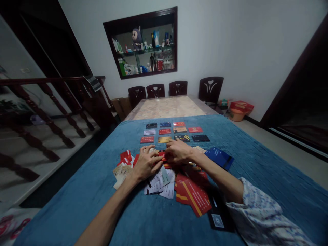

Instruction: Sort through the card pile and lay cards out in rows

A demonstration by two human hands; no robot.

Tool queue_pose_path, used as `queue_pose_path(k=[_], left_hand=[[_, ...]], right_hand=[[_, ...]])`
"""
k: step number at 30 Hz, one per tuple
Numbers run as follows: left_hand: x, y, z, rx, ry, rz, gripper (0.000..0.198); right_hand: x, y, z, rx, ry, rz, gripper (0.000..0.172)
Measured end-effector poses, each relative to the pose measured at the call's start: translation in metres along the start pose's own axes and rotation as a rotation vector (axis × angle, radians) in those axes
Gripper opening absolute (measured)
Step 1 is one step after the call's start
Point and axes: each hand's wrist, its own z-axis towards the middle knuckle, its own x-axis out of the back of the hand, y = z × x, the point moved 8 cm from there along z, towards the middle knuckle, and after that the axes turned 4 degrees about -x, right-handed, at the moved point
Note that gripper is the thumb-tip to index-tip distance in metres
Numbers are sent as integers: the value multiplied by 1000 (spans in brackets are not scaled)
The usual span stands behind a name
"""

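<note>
A heap of loose plastic cards [167,181], red, white, blue and black, lies on a blue cloth [102,191] in front of me. My left hand [146,163] rests on the heap with fingers curled over cards. My right hand [178,151] is beside it, fingers bent and pinching at a red card [162,155] between the two hands. Beyond the hands, several cards are laid out in neat rows [174,133]. A few blue cards [219,157] lie fanned to the right of my right wrist.
The cloth covers the near part of a long marble-topped table [166,106]. Several dark chairs [176,87] stand at its far end. A wooden stair railing [46,102] runs along the left. A wall niche [145,42] holds bottles and a toy. Red bags [241,108] sit on the floor at right.
</note>
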Motion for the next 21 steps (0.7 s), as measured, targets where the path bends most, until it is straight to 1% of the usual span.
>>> queue_pose_path(k=[5, 9, 14, 18, 21], left_hand=[[3, -3, -2, -12, 33, -23, 22], [5, -6, -3, -7, 96, -16, 24], [3, -17, -5, 79, 115, -36, 27], [0, -24, -7, 140, 117, -76, 32], [-2, -29, -9, 176, 140, -104, 34]], right_hand=[[3, 2, 0, 46, 64, 42, 17], [5, 5, 1, 62, 115, 61, 20], [8, 9, 3, 39, 200, 54, 20], [4, 13, 6, -8, 222, 46, 20], [2, 14, 7, -33, 248, 71, 20]])
